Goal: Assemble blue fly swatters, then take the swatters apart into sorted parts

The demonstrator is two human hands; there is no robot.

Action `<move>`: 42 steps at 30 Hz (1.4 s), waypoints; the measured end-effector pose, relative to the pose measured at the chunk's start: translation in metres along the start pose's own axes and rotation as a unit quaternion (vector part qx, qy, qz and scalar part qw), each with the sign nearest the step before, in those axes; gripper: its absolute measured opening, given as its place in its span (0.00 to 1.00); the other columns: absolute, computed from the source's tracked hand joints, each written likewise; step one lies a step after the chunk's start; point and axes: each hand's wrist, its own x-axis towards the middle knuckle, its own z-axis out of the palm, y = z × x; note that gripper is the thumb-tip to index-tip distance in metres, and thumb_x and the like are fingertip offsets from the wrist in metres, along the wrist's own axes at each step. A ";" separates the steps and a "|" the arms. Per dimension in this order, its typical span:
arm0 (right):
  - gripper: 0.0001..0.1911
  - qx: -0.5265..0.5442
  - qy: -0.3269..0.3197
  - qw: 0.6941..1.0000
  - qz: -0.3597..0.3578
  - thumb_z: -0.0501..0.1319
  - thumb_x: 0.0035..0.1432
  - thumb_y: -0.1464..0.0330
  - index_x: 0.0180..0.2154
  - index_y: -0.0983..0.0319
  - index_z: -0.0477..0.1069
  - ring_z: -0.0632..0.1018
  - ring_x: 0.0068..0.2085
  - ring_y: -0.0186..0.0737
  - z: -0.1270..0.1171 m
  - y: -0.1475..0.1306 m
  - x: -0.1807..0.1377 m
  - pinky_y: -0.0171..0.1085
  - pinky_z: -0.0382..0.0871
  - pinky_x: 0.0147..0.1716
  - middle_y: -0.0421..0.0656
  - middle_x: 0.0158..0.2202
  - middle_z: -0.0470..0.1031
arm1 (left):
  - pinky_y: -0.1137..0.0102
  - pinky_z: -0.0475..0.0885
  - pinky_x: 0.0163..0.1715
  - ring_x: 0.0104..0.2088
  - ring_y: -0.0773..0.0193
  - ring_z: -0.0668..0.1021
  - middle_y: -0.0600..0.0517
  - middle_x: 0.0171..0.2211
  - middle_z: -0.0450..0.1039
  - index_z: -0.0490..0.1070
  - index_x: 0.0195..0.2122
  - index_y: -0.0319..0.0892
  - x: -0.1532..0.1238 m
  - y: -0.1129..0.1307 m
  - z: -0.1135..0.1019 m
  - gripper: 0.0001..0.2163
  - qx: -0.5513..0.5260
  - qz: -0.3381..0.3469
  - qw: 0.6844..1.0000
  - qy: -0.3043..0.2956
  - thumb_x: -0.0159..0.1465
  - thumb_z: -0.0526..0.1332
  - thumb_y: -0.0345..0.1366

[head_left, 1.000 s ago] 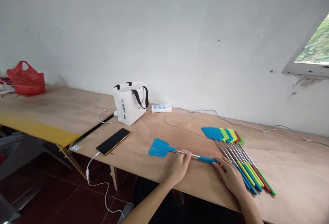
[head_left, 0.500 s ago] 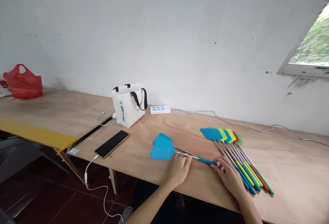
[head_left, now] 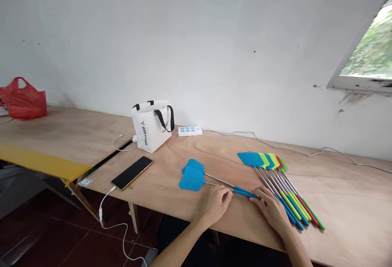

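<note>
Two blue fly swatters (head_left: 192,177) lie close together on the wooden table (head_left: 214,156), heads to the left, metal shafts running right. My left hand (head_left: 214,203) rests on the shaft of the nearer one, fingers curled over it. My right hand (head_left: 271,210) holds the blue handle ends (head_left: 245,192) with fingers bent around them. Just right of that hand, a row of several swatters (head_left: 275,177) in blue, yellow, green and red lies side by side.
A white tote bag (head_left: 152,126) stands at the back left, with a white power strip (head_left: 190,131) and cable by the wall. A phone (head_left: 132,172) on a charging cable lies near the front edge. A red plastic bag (head_left: 23,101) sits far left.
The blue swatter head has swung forward and settled beside a second blue swatter. Both hands shifted slightly along the shaft and handle.
</note>
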 end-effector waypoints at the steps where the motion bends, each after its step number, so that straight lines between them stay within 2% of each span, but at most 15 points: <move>1: 0.13 0.001 -0.002 1.000 -0.003 0.52 0.69 0.56 0.43 0.52 0.73 0.79 0.46 0.41 0.000 -0.001 0.000 0.37 0.73 0.43 0.41 0.45 0.77 | 0.65 0.68 0.47 0.43 0.59 0.77 0.51 0.39 0.79 0.76 0.35 0.44 0.000 -0.001 0.000 0.13 -0.001 -0.001 1.000 0.001 0.73 0.53 0.37; 6: 0.13 -0.001 -0.012 1.000 -0.017 0.57 0.67 0.53 0.41 0.53 0.74 0.78 0.47 0.43 -0.002 -0.005 0.001 0.39 0.73 0.47 0.41 0.45 0.77 | 0.65 0.67 0.47 0.44 0.58 0.77 0.51 0.39 0.77 0.76 0.34 0.44 0.000 0.002 -0.003 0.13 0.018 -0.006 1.000 -0.006 0.73 0.53 0.37; 10: 0.16 -0.017 -0.021 0.999 -0.026 0.57 0.66 0.50 0.39 0.52 0.76 0.78 0.50 0.46 0.000 -0.003 0.003 0.45 0.72 0.52 0.42 0.48 0.78 | 0.64 0.66 0.48 0.45 0.58 0.77 0.51 0.39 0.78 0.75 0.34 0.44 0.000 0.006 -0.005 0.13 0.025 -0.005 1.000 -0.015 0.73 0.54 0.35; 14: 0.18 -0.039 -0.026 0.999 -0.025 0.54 0.68 0.50 0.46 0.50 0.78 0.77 0.53 0.48 0.003 0.000 0.003 0.49 0.70 0.55 0.42 0.52 0.78 | 0.64 0.66 0.48 0.45 0.59 0.76 0.52 0.38 0.77 0.74 0.33 0.44 0.000 0.005 -0.004 0.12 0.020 0.008 1.000 -0.015 0.73 0.54 0.35; 19: 0.20 -0.104 -0.005 0.994 -0.016 0.50 0.70 0.55 0.54 0.48 0.75 0.73 0.61 0.50 0.010 0.006 0.001 0.53 0.67 0.60 0.41 0.61 0.73 | 0.64 0.66 0.48 0.45 0.59 0.76 0.52 0.38 0.77 0.75 0.33 0.44 -0.001 0.006 -0.007 0.13 0.030 0.011 0.999 -0.024 0.73 0.54 0.36; 25: 0.21 -0.114 -0.005 0.993 -0.017 0.48 0.71 0.58 0.58 0.47 0.72 0.71 0.63 0.49 0.016 0.015 0.000 0.54 0.66 0.61 0.42 0.63 0.70 | 0.62 0.67 0.48 0.44 0.58 0.76 0.50 0.39 0.77 0.75 0.34 0.44 -0.001 0.013 -0.010 0.14 0.062 0.008 0.997 -0.042 0.74 0.53 0.37; 36: 0.21 -0.095 0.033 0.995 -0.021 0.49 0.70 0.59 0.57 0.52 0.71 0.70 0.63 0.51 0.018 0.016 0.001 0.54 0.68 0.58 0.46 0.62 0.70 | 0.63 0.67 0.48 0.45 0.59 0.76 0.51 0.40 0.76 0.75 0.33 0.44 -0.001 0.013 -0.012 0.14 0.079 0.011 0.995 -0.057 0.73 0.54 0.37; 39: 0.18 -0.084 0.070 0.994 -0.014 0.49 0.70 0.58 0.52 0.54 0.72 0.75 0.56 0.50 0.019 -0.001 0.001 0.52 0.70 0.53 0.49 0.57 0.73 | 0.63 0.67 0.46 0.44 0.59 0.76 0.51 0.39 0.75 0.75 0.33 0.44 -0.001 0.013 -0.013 0.14 0.070 0.010 0.996 -0.056 0.74 0.53 0.38; 42: 0.15 -0.029 0.054 0.998 -0.015 0.50 0.71 0.57 0.39 0.56 0.71 0.78 0.42 0.43 0.026 -0.032 0.001 0.42 0.72 0.43 0.44 0.39 0.76 | 0.62 0.67 0.47 0.44 0.58 0.75 0.50 0.39 0.75 0.75 0.33 0.43 -0.001 0.013 -0.012 0.14 0.078 0.012 0.995 -0.052 0.73 0.53 0.37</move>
